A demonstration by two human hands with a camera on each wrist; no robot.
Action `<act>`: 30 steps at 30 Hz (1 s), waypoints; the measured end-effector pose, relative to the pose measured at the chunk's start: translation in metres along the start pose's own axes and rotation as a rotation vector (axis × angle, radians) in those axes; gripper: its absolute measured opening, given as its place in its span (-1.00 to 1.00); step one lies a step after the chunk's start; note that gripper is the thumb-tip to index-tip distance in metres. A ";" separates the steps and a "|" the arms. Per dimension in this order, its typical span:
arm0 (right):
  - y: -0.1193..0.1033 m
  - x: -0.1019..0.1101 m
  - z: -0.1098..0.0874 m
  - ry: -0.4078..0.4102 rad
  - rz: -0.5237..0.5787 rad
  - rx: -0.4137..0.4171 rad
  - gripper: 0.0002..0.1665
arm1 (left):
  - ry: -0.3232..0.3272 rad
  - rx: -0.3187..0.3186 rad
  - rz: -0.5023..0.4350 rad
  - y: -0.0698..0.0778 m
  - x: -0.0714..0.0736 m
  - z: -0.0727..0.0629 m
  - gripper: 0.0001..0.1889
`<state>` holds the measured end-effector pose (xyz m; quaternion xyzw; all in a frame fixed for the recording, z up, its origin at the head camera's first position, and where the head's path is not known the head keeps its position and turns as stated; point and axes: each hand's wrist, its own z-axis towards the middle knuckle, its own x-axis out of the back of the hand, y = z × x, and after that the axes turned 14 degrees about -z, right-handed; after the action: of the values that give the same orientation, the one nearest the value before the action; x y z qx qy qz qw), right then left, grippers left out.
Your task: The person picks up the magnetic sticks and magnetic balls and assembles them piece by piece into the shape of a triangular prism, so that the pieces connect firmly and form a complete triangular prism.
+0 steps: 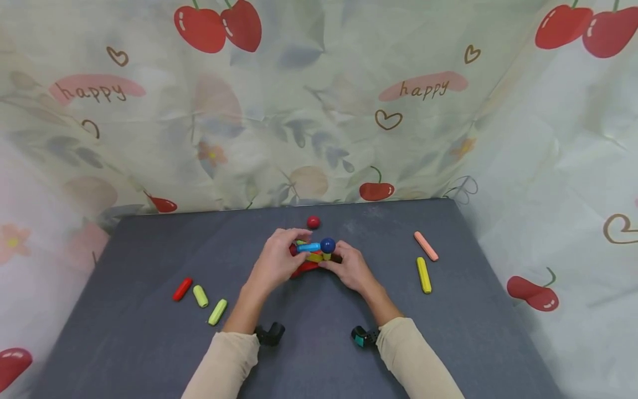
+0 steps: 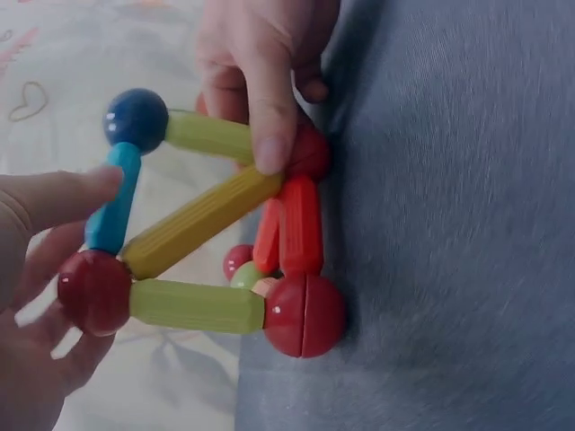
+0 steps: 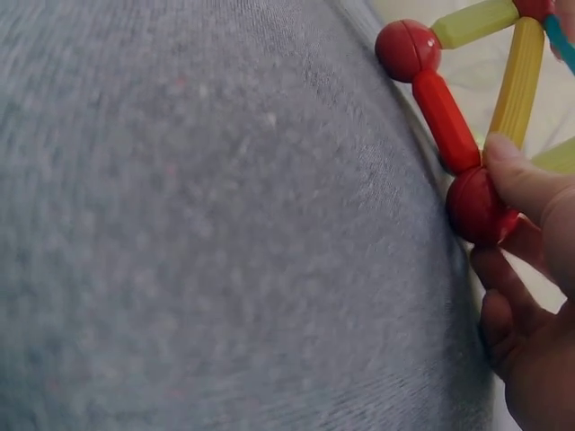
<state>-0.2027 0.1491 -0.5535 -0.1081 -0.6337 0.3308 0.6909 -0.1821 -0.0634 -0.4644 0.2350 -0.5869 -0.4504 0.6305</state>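
A frame of magnetic rods and balls stands on the table between both hands. Its blue rod (image 2: 114, 199) runs between a dark blue ball (image 2: 137, 116) and a red ball (image 2: 93, 292). My left hand (image 1: 276, 257) pinches the blue rod, thumb on its near side and fingers behind. My right hand (image 1: 351, 269) grips a lower red ball (image 3: 481, 206), its thumb where the dark yellow rod (image 2: 205, 223) meets that ball. The dark yellow rod slants across the frame's side. Light green rods (image 2: 198, 306) form the uprights, and a red rod (image 2: 301, 226) lies along the base.
A loose red ball (image 1: 313, 222) lies behind the frame. To the left are a short red rod (image 1: 182, 289) and two light green rods (image 1: 217, 312). A pink rod (image 1: 426, 246) and a yellow rod (image 1: 423, 275) lie right. A printed curtain (image 1: 309, 138) borders the table's back edge.
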 end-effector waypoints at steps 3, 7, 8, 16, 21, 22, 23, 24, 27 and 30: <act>-0.002 0.000 -0.001 -0.002 -0.021 -0.004 -0.77 | 0.156 0.051 -0.066 -0.003 0.001 -0.013 -0.49; -0.007 0.001 -0.004 0.008 -0.054 -0.038 -0.75 | 0.340 0.260 -0.190 -0.011 -0.006 -0.033 -0.46; -0.008 0.001 -0.005 0.014 -0.060 -0.051 -0.76 | 0.337 0.319 -0.203 -0.014 -0.010 -0.038 -0.45; -0.023 0.005 -0.016 -0.052 -0.137 -0.086 -0.63 | 0.155 0.442 -0.166 -0.027 -0.032 -0.053 -0.24; -0.024 0.018 -0.023 -0.228 -0.059 0.007 -0.70 | 0.149 0.380 -0.198 -0.029 -0.034 -0.052 -0.12; -0.023 0.021 -0.023 -0.245 -0.037 0.014 -0.72 | 0.137 0.374 -0.207 -0.029 -0.035 -0.051 -0.10; -0.022 0.025 -0.022 -0.240 -0.027 0.016 -0.74 | 0.126 0.363 -0.219 -0.029 -0.035 -0.050 -0.08; -0.022 0.027 -0.020 -0.222 -0.017 0.008 -0.74 | 0.112 0.358 -0.226 -0.028 -0.036 -0.049 -0.05; -0.020 0.028 -0.013 -0.132 -0.037 -0.021 -0.65 | 0.068 0.354 -0.228 -0.028 -0.039 -0.045 0.07; -0.018 0.023 -0.008 -0.098 -0.089 -0.030 -0.53 | 0.029 0.358 -0.208 -0.028 -0.044 -0.042 0.15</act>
<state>-0.1897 0.1513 -0.5268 -0.0738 -0.6759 0.2952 0.6712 -0.1457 -0.0499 -0.5189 0.4089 -0.6211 -0.3981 0.5372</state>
